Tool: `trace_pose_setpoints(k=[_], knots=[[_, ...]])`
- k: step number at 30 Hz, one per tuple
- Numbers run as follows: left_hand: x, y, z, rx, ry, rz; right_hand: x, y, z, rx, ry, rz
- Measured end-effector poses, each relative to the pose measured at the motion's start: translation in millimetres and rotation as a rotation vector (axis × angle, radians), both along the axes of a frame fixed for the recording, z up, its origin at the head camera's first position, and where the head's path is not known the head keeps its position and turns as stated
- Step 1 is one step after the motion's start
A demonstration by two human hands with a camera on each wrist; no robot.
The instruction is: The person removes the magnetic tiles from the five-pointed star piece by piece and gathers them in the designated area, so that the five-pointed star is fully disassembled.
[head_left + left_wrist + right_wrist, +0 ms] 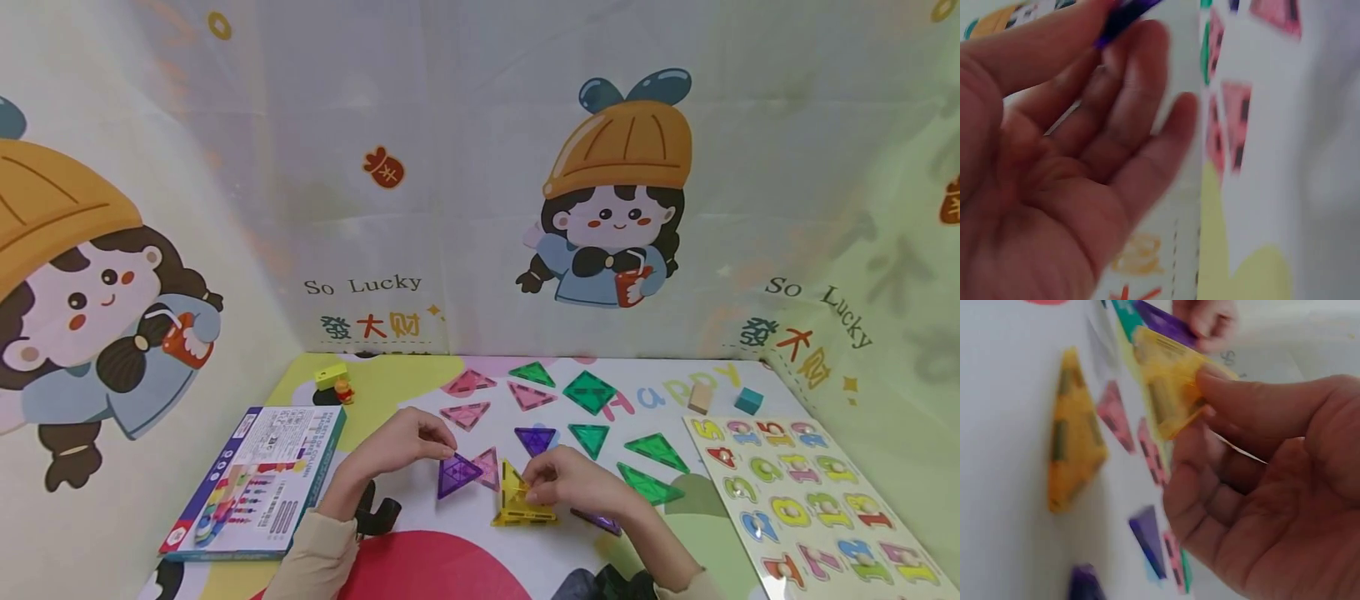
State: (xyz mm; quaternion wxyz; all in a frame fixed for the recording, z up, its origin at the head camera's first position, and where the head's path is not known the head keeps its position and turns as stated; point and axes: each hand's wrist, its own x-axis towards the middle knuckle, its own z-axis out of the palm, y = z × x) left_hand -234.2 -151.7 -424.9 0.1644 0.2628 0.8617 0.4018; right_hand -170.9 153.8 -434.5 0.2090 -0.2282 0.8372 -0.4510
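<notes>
My left hand (401, 442) pinches a purple triangular magnetic tile (457, 476) by one corner, raised above the table. Just to its right, my right hand (576, 482) pinches a translucent yellow triangular magnetic tile (1169, 381) between thumb and fingers. A second yellow tile (1075, 437) lies on the white surface below that hand. Behind the hands lie a pink tile (487, 468) and a purple tile (535, 440). Another purple tile (597, 522) is partly hidden under the right wrist. In the left wrist view, only an edge of the held purple tile (1125, 22) shows.
Several green tiles (656, 452) and pink tiles (467, 415) lie farther back. A boxed toy (255, 475) is at the left, a number board (810, 500) at the right. Small blocks stand behind: yellow (331, 376), tan (700, 397), blue (748, 401).
</notes>
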Motion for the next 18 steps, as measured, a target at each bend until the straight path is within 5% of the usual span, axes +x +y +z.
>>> trace_pose_setpoints(k=[7,13,18], knots=[[-5.9,-22.5,-0.7,-0.090,-0.043,0.035,1.8,10.7,2.9,0.035,-0.052,0.140],[-5.9,-15.1,-9.6,-0.181,-0.021,0.214,7.5,2.2,-3.0,0.110,-0.184,0.231],[-5.6,-12.2,-12.3,-0.214,0.004,0.330,10.0,-6.0,-6.5,0.156,-0.208,0.235]])
